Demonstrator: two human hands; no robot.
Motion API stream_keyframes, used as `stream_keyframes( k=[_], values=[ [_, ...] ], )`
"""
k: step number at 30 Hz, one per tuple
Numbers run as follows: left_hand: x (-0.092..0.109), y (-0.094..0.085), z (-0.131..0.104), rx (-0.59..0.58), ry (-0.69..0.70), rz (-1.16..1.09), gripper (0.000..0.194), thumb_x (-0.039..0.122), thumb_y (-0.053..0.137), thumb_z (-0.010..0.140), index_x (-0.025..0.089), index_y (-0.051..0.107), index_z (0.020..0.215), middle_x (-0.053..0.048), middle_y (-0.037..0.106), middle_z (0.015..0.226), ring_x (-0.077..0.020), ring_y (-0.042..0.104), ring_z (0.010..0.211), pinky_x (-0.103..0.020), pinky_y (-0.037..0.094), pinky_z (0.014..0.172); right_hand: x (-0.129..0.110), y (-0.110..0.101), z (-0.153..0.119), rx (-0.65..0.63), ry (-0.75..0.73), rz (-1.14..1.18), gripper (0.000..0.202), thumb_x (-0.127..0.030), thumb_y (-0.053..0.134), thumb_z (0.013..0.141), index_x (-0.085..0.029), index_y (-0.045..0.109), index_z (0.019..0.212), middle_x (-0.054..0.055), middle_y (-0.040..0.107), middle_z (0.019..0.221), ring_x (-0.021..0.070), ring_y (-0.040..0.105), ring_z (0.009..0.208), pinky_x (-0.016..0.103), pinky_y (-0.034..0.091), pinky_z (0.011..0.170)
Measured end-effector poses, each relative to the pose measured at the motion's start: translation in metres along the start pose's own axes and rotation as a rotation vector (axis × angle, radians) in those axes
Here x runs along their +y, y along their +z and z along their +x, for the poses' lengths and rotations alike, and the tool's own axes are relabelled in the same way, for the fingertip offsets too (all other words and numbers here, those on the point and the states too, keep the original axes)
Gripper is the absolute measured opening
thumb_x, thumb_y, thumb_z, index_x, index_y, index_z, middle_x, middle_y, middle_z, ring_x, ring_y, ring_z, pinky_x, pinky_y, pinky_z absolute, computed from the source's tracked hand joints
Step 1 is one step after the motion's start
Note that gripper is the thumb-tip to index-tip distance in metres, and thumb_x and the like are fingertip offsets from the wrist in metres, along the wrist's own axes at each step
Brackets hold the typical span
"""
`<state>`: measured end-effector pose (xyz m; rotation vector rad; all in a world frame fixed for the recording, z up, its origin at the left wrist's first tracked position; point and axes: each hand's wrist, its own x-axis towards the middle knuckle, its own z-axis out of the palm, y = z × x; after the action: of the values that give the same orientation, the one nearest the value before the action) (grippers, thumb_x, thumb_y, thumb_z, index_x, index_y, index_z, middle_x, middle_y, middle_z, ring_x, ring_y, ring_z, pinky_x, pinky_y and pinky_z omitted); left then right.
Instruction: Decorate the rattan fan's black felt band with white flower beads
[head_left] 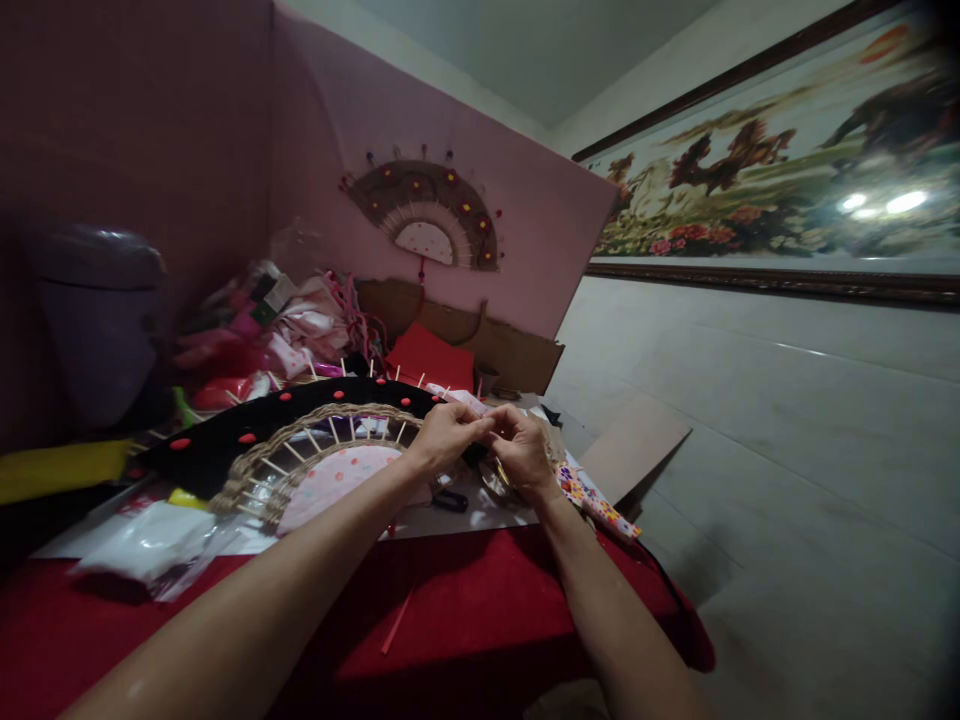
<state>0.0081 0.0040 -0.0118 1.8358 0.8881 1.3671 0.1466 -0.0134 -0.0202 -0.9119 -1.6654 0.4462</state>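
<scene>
My left hand [448, 436] and my right hand [519, 446] meet fingertip to fingertip over the right end of a fan-shaped craft piece. Both are closed in a pinch; whatever lies between the fingers is too small or hidden to name. The fan has a black fabric band [202, 462] with red dots [285, 397], a braided cord edge [247, 458], pale sticks and a pink patterned half-round [341, 478] at its centre. My left forearm covers part of the half-round. Below the hands lies a small black object [450, 501].
A finished-looking fan [427, 208] hangs on the pink board [517, 190]. Bagged fabrics [307, 315] pile up behind, beside red sheets [431, 357]. A white plastic-wrapped pack [146, 540] sits front left, floral fabric [600, 505] at right. A red strip [396, 625] lies on the red cloth [480, 590].
</scene>
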Motion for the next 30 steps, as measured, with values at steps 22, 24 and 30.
stream_keyframes(
  k=[22, 24, 30],
  values=[
    [0.004, -0.001, -0.003, 0.046, 0.015, 0.222, 0.008, 0.014, 0.059, 0.066, 0.017, 0.067, 0.065, 0.0, 0.066, 0.065, -0.0146, 0.058, 0.064, -0.024, 0.041, 0.062, 0.021, -0.009, 0.008, 0.192, 0.399, -0.107, 0.018, -0.035, 0.05, 0.078, -0.018, 0.055, 0.073, 0.002, 0.059, 0.07, 0.0147, 0.06, 0.053, 0.021, 0.045, 0.035],
    [0.003, -0.001, -0.002, 0.047, 0.021, 0.225, 0.009, 0.013, 0.059, 0.065, 0.017, 0.067, 0.066, 0.0, 0.066, 0.064, -0.0144, 0.058, 0.063, -0.024, 0.041, 0.062, 0.018, -0.009, 0.009, 0.187, 0.41, -0.103, 0.018, -0.035, 0.051, 0.078, -0.018, 0.054, 0.074, 0.002, 0.058, 0.069, 0.0143, 0.061, 0.053, 0.02, 0.045, 0.035],
    [0.006, -0.003, -0.002, 0.086, 0.042, 0.235, 0.01, 0.009, 0.059, 0.065, 0.016, 0.066, 0.066, -0.001, 0.067, 0.068, -0.0152, 0.059, 0.068, -0.025, 0.042, 0.067, 0.024, -0.006, 0.008, 0.224, 0.513, -0.079, 0.014, -0.03, 0.058, 0.074, -0.017, 0.052, 0.072, -0.001, 0.056, 0.059, 0.0111, 0.055, 0.039, 0.017, 0.039, 0.026]
  ],
)
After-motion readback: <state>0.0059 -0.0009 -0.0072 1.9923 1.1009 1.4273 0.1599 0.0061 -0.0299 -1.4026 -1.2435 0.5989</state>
